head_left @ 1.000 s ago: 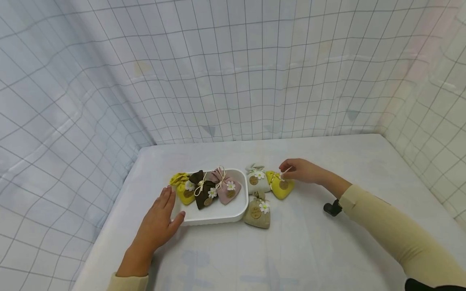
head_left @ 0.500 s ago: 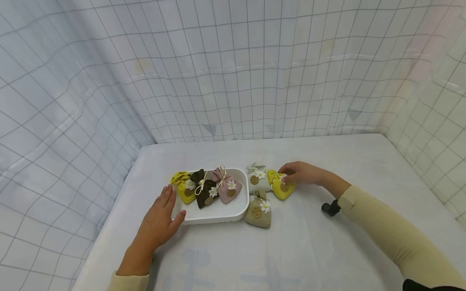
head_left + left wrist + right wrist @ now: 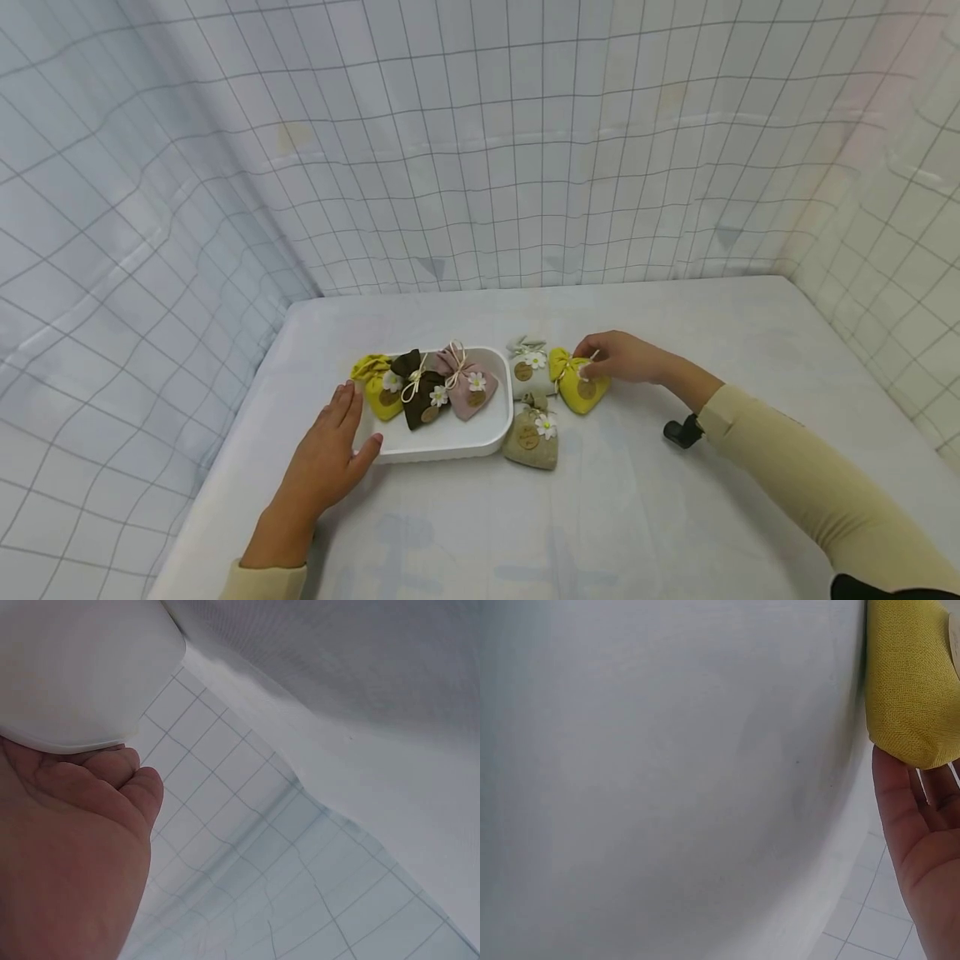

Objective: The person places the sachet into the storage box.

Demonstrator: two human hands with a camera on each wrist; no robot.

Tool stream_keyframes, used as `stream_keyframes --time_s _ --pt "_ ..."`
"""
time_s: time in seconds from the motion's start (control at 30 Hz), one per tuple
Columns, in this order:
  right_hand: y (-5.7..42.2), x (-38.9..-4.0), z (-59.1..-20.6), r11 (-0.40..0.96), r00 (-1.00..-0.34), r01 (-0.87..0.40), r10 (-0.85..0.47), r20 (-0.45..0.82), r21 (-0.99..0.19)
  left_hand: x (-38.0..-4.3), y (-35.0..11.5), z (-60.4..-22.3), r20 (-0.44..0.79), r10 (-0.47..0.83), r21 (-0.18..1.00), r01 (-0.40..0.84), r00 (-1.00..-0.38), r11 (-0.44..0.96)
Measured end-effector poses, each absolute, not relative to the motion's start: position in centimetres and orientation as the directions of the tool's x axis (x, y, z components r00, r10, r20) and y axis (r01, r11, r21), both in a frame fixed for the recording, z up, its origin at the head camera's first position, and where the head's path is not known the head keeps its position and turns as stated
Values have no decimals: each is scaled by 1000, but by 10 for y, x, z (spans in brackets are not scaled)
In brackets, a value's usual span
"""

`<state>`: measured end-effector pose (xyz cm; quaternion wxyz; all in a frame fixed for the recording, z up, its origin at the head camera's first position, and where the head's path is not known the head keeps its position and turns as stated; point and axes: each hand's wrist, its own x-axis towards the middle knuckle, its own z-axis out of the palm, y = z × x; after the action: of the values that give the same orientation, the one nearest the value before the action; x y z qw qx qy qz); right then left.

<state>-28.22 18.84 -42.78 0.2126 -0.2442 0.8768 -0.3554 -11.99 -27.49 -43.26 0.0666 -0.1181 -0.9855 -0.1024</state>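
Observation:
In the head view a white tray holds three small drawstring pouches: a yellow pouch, a dark brown pouch and a pink pouch. My left hand rests against the tray's left end, fingers straight and thumb spread at its front corner; the left wrist view shows the fingers against the rim. Another yellow pouch, with a white flower and a round tag, lies right of the tray. My right hand pinches its right side, thumb near the flower; the far fingers are partly hidden.
A pale grey pouch lies between the tray and the right yellow pouch. A beige pouch sits in front of it, close to the tray's right end. Grid-patterned curtains enclose the white table at the back and sides.
The right hand has come from the loose cord to the pouch's right side. The yellow pouch has turned slightly. The left hand and the tray hold still.

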Motion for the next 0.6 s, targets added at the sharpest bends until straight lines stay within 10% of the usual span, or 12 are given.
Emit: stream_keyframes --time_s 0.6 --pt "188 -288 -406 617 -810 -309 -569 -139 -724 -120 -275 -433 159 217 188 245 -963 951"
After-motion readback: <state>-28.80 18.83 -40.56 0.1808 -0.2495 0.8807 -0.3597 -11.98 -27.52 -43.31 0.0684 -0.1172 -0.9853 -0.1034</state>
